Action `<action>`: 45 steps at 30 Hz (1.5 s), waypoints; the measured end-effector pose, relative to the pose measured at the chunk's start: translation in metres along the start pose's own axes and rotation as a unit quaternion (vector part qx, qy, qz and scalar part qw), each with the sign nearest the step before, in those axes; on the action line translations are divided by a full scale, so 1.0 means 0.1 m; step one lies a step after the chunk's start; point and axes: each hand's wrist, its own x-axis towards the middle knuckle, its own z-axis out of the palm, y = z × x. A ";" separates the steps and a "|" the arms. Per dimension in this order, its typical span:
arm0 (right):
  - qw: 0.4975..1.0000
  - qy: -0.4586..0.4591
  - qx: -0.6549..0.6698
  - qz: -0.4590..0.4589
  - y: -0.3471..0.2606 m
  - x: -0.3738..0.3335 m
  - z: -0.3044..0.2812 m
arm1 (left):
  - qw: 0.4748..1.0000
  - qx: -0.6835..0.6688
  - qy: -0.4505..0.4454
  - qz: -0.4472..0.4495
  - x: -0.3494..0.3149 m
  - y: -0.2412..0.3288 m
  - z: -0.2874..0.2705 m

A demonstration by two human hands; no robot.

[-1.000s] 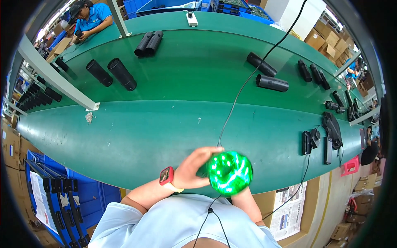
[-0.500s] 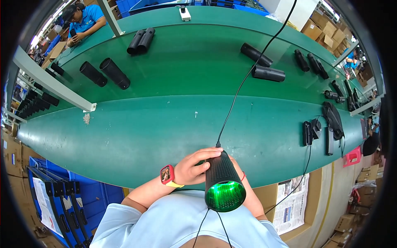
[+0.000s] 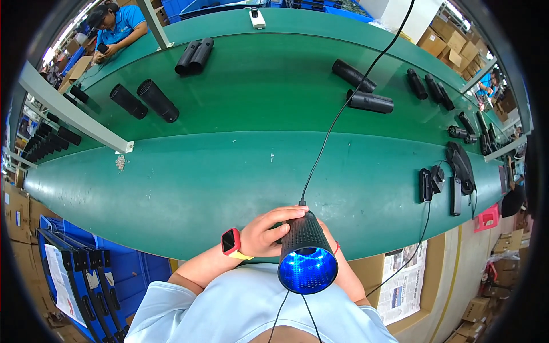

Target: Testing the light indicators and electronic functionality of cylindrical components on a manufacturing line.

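Cylinder, black and perforated, is held just off the near edge of the green desk, tilted so that its open end faces the camera and shows a bright blue glow inside. Left hand has its grip closed around the cylinder's far part, fingers over the far end and thumb along the left side; a watch with a red case and yellow strap sits on that wrist. Right hand is mostly hidden behind the cylinder, on its right side, so I cannot tell how its grip stands; a thin red band circles the wrist. A black cable rises from the cylinder's far end and crosses the desk toward the upper right. Past the desk's seam, a darker green strip carries more black tubes, including a tilted-looking pair at left and another, lying one beside the other, toward the right. A small pile of pale bits lies at left, and a slim black device lies on the right part of the desk
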 end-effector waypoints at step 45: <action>0.996 0.048 0.070 0.039 -0.05 -0.04 -0.11 | 0.998 -0.064 0.004 0.011 0.05 0.07 0.07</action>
